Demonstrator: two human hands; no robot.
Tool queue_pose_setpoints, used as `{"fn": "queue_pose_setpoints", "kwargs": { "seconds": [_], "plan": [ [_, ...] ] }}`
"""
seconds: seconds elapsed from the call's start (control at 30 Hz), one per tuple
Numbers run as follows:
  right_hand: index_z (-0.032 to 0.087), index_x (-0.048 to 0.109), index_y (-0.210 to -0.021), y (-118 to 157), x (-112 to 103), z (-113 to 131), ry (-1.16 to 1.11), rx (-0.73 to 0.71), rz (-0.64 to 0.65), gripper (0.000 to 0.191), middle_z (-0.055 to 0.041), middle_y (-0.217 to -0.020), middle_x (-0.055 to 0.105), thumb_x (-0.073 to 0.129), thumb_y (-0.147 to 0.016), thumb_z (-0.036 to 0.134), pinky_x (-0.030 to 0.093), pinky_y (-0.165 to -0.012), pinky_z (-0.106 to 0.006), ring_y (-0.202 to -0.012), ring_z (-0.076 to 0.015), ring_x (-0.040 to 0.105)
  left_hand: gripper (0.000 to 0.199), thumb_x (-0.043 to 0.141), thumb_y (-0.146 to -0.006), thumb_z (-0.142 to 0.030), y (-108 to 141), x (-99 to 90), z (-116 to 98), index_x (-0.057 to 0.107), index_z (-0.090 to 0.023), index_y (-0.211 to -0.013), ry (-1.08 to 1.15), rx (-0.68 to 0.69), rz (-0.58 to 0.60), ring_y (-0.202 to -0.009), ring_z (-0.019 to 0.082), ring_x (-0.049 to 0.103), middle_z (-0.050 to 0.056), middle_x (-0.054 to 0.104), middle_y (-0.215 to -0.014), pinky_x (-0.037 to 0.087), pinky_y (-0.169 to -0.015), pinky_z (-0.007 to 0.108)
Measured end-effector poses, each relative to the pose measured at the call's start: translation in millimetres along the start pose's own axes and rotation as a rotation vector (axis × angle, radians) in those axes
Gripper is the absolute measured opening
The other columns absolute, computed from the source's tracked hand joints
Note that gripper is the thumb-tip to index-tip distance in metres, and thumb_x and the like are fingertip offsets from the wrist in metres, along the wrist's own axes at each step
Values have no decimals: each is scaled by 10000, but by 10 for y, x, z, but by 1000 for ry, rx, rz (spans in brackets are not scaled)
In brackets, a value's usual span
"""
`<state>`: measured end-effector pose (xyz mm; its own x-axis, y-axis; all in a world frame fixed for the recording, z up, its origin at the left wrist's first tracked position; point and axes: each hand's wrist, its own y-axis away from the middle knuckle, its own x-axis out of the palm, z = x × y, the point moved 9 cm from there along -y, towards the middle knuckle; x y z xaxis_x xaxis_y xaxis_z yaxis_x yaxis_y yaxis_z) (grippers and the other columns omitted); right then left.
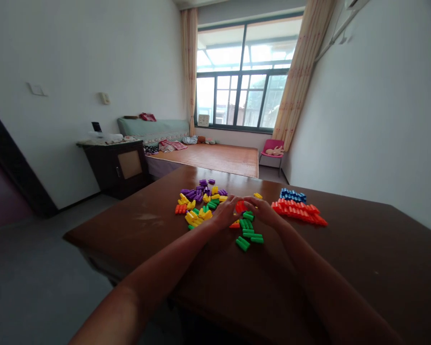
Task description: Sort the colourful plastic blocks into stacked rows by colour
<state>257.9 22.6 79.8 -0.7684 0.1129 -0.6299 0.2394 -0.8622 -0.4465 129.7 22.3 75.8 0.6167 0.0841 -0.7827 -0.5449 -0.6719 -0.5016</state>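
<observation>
My left hand point(227, 212) and my right hand point(263, 211) meet over the middle of the table, fingers bent inward with the tips close together. A red plastic block point(240, 206) shows between them, gripped at the fingertips; the fingers partly hide it. Under and beside my left hand lie mixed loose blocks: yellow blocks point(198, 217), purple blocks point(198, 194) and a red piece point(180, 209). Below my right hand are several green blocks point(247, 224), with an orange-red piece point(234, 224) between the wrists.
Right of my hands, red blocks point(300, 211) are lined up in rows, with blue blocks point(292, 195) behind them. All rest on a dark brown table point(359, 249). Beyond it are a low bed point(219, 158), a pink chair point(272, 147) and a dark cabinet point(109, 167).
</observation>
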Motion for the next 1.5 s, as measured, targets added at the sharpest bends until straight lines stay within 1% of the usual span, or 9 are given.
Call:
{"fn": "queue_pose_setpoints", "kwargs": {
  "seconds": [0.13,0.23,0.43,0.57,0.87,1.0,1.2,1.37,1.5],
  "plan": [
    [198,657,-1071,-11,89,32,-6,14,-34,301,-78,-1011,710,560,-817,327,536,-791,-338,-856,-194,670,494,631,-805,-265,62,-95,2,494,-251,-1279,-13,63,34,-1094,214,603,65,530,-1276,512,-911,325],
    [184,645,-1060,67,-294,-331,2,151,-167,332,-89,-1015,708,594,-786,365,547,-779,-345,-849,-197,670,451,615,-821,-286,47,-342,193,522,-243,-1260,-41,92,2,-1166,228,563,67,509,-1328,491,-968,350],
    [150,614,-1014,844,-1491,-1268,180,474,-708,365,-135,-1004,695,576,-750,400,531,-803,-384,-874,-226,655,311,446,-873,-183,230,-1068,1315,608,-184,-1138,-95,-218,-349,-1097,211,588,90,607,-1197,457,-1000,338],
    [143,621,-972,1058,-1567,-1540,334,552,-688,333,-128,-947,694,565,-738,373,512,-769,-372,-814,-215,638,327,399,-868,-151,435,-1130,1848,639,-172,-1089,-121,-423,-392,-1067,204,594,82,632,-1158,457,-975,307],
    [130,668,-985,874,-1513,-1287,757,574,-644,365,-153,-935,677,453,-835,384,446,-785,-389,-854,-262,602,310,443,-857,-135,346,-919,1677,671,-186,-1061,-109,-323,-277,-1076,202,581,71,643,-1128,438,-993,310],
    [140,673,-1004,700,-1241,-905,679,416,-599,405,-135,-956,685,406,-862,409,452,-734,-362,-798,-237,608,298,480,-861,-170,432,-969,1910,663,-190,-1096,-146,-467,-253,-1115,211,560,76,636,-1162,422,-1013,320],
    [176,667,-1025,456,-317,-178,422,211,-394,386,-101,-952,700,422,-892,443,478,-699,-339,-748,-208,628,334,428,-919,-358,708,-1085,2270,644,-174,-1096,-203,-782,-132,-1037,234,610,137,627,-1137,471,-903,320],
    [246,686,-1004,420,388,409,527,-64,-114,281,-73,-1019,703,480,-909,412,455,-865,-394,-992,-256,595,537,408,-876,-596,809,-1198,2177,594,-169,-1144,-281,-844,14,-1086,313,609,194,613,-1197,469,-887,397],
    [271,690,-1035,475,618,454,606,-124,-7,232,-71,-1083,689,536,-893,370,453,-858,-408,-1018,-270,576,631,491,-785,-692,839,-1190,2093,611,-173,-1123,-301,-836,204,-1110,349,602,195,657,-1165,462,-888,399]
  ]
}}
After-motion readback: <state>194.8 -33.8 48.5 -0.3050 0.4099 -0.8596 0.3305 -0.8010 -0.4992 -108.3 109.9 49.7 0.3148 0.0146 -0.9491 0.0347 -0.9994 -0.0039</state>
